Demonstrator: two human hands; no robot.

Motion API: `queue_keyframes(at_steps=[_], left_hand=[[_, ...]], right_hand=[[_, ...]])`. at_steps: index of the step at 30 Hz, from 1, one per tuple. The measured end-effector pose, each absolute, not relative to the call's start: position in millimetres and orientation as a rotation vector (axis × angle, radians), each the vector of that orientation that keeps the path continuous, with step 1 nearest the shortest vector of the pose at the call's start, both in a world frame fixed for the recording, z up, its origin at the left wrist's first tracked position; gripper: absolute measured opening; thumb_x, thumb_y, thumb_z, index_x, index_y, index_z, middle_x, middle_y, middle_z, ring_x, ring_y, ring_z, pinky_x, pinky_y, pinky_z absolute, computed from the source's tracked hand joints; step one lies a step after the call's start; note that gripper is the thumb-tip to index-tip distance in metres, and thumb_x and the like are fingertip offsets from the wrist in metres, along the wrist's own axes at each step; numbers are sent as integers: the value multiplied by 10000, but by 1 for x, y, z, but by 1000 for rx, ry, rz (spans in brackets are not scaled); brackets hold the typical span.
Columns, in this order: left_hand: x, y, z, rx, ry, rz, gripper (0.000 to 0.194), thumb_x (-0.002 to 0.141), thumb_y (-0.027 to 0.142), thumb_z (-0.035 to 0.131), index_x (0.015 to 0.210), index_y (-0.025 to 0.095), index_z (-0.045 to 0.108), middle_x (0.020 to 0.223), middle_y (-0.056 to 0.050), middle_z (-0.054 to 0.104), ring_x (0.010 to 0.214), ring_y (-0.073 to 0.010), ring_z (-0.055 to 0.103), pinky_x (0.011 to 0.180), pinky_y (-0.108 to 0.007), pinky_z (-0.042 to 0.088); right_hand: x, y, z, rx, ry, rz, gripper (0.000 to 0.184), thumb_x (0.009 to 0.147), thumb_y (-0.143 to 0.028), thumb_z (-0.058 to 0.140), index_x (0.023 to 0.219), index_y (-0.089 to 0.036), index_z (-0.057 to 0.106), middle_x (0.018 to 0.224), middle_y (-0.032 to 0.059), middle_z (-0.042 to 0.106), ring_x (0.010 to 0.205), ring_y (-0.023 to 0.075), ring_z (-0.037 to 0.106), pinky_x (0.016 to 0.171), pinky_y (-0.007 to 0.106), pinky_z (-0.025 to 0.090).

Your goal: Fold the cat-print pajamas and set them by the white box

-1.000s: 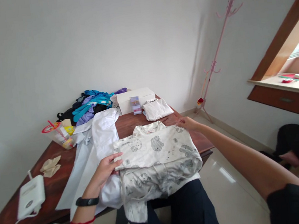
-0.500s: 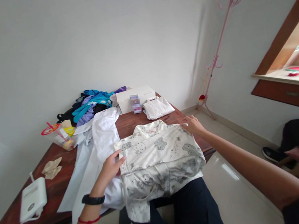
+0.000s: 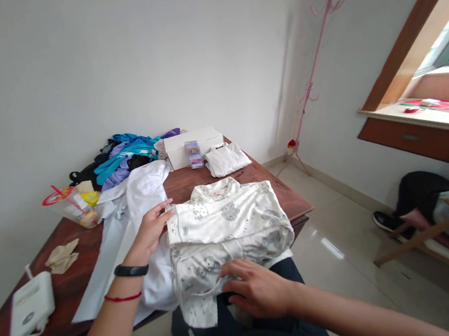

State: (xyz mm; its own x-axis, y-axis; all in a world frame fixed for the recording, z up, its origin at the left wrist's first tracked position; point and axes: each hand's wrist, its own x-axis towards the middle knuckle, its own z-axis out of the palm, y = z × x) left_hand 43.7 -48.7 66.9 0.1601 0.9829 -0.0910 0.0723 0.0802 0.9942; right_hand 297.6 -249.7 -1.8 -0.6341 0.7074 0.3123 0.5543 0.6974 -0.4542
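Observation:
A white cartoon-print garment [image 3: 231, 219] lies folded at the near edge of a dark wooden table [image 3: 282, 196], its lower part hanging over onto my lap. My left hand [image 3: 150, 233] touches its left edge with fingers spread, a black band and red string on the wrist. My right hand [image 3: 257, 290] rests on the hanging lower hem, fingers curled against the cloth.
A white shirt [image 3: 145, 192] lies spread to the left. Behind it are a heap of blue and purple clothes [image 3: 127, 156], a white box [image 3: 192, 142], a small folded white garment [image 3: 225, 159], a plastic cup [image 3: 68, 208], and a white device [image 3: 30, 306]. Another person's legs [image 3: 403, 205] are at right.
My right hand has left the garment's far right corner and come down to its hanging lower hem. My left hand stays at the left edge. The view has shifted slightly right.

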Motion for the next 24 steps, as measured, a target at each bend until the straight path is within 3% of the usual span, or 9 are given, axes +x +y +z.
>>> queue_keyframes(at_steps=[4,13,15,19,24], left_hand=[[66,-50,104,1343,1092,1088,718,648,372,858,1305,174,647,942,-23,688,756,-148,659,648,-246,519],[89,-56,131,1280,1006,1161,614,666,301,808,1232,172,609,862,-15,670,668,-141,642,592,-243,484],[89,-56,133,1285,988,1193,587,664,301,806,1205,179,613,949,-36,687,703,-145,656,617,-252,501],[84,-54,134,1302,1006,1237,527,652,307,804,1136,182,636,1046,-57,685,752,-146,668,643,-248,511],[66,-49,112,1429,1096,1250,494,700,397,754,1130,180,644,1053,-62,685,819,-174,670,678,-263,521]], right_hand=[[274,-227,-10,-903,-2449,400,452,1016,-373,563,1426,-183,571,1578,169,466,1506,316,364,1229,495,325],[247,-185,-3,-1023,-2403,338,624,993,-418,615,1527,-137,458,1697,217,210,1577,379,173,1246,576,253],[246,-179,-6,-1194,-2341,346,689,978,-434,633,1557,-126,420,1676,250,246,1550,411,249,1225,590,289],[255,-171,-20,-1472,-2202,403,719,1006,-449,563,1590,-90,348,1531,277,490,1420,406,485,1150,568,405],[292,-163,-41,-1591,-2118,338,519,1029,-434,478,1426,-116,580,1431,226,613,1401,394,514,1167,563,393]])
